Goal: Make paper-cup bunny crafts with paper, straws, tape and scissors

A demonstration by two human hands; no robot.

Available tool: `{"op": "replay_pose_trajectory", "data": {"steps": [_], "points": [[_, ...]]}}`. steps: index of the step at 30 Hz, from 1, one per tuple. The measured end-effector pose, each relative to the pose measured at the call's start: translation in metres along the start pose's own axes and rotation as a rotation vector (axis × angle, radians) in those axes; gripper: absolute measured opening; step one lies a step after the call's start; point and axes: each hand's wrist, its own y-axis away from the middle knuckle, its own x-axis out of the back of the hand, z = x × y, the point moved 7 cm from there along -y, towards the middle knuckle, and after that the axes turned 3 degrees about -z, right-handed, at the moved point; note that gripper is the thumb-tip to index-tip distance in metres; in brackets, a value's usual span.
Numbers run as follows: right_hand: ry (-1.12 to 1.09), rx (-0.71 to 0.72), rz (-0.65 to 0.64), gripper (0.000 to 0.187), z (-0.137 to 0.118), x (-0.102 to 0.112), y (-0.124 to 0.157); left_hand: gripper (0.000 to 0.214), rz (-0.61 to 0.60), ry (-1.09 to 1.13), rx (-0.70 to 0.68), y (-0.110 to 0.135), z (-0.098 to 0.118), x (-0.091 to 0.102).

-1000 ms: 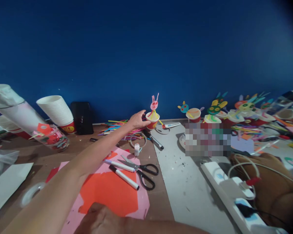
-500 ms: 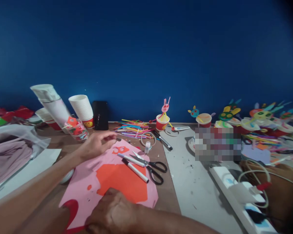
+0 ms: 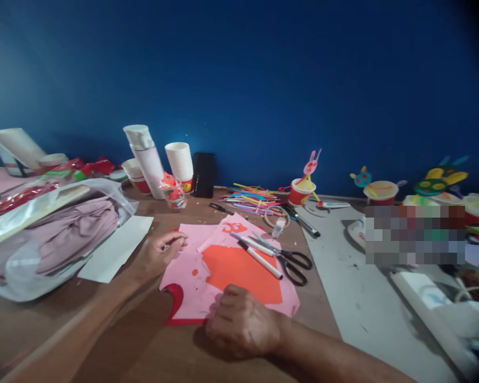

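Note:
My left hand point(image 3: 163, 252) is at the left edge of the pink paper point(image 3: 183, 239), its fingers loosely bent and nothing visible in them. My right hand point(image 3: 243, 322) rests closed at the front edge of the paper stack; the inside of its fist is hidden. An orange-red sheet point(image 3: 239, 271) with a cut outline lies on the pink paper, and red paper point(image 3: 176, 300) shows beneath. Black-handled scissors point(image 3: 291, 260) lie partly open at the right, beside a marker point(image 3: 263, 260) and another white pen point(image 3: 253, 243). Cut-out red shapes point(image 3: 233, 227) sit near the far edge.
Colourful sticks point(image 3: 249, 199) lie near the wall, left of a red cup point(image 3: 302, 192) with a pink rabbit figure. Stacked cups point(image 3: 179, 162) and a white spray bottle point(image 3: 147, 165) stand behind. A cloth-filled plastic bag point(image 3: 72, 229) lies left, a power strip point(image 3: 427, 308) right.
The view has swung left, bringing more of the plastic bag into sight. My left hand has drawn back from the far edge of the pink paper to its left side. My right hand stays closed.

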Motion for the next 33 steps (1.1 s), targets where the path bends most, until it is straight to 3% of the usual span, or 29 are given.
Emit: {"op": "replay_pose_trajectory", "data": {"steps": [6,9,14,17,20,25,33], "points": [[-0.048,-0.089,-0.054,0.021,0.006,0.000,-0.001,0.027,-0.078,-0.107,-0.041,-0.004,-0.015,0.000],[-0.084,-0.139,-0.060,0.021,0.009,-0.002,0.000,0.024,-0.076,-0.198,-0.132,-0.002,-0.017,0.002],[-0.133,-0.185,-0.089,0.021,0.011,-0.009,0.001,0.019,-0.051,-0.348,-0.432,0.007,0.006,-0.004],[-0.142,-0.197,-0.109,0.022,0.010,-0.014,0.001,0.020,-0.103,-0.347,-0.505,0.013,0.020,-0.013],[-0.132,-0.207,-0.149,0.022,0.009,-0.019,0.001,0.022,-0.173,-0.315,-0.454,0.014,0.026,-0.022],[-0.099,-0.192,-0.183,0.022,0.007,-0.022,0.002,0.025,-0.334,-0.233,-0.229,0.002,0.015,-0.043],[-0.053,-0.158,-0.167,0.021,0.003,-0.021,0.002,0.019,-0.370,-0.427,-0.061,-0.026,0.007,-0.066]]}}
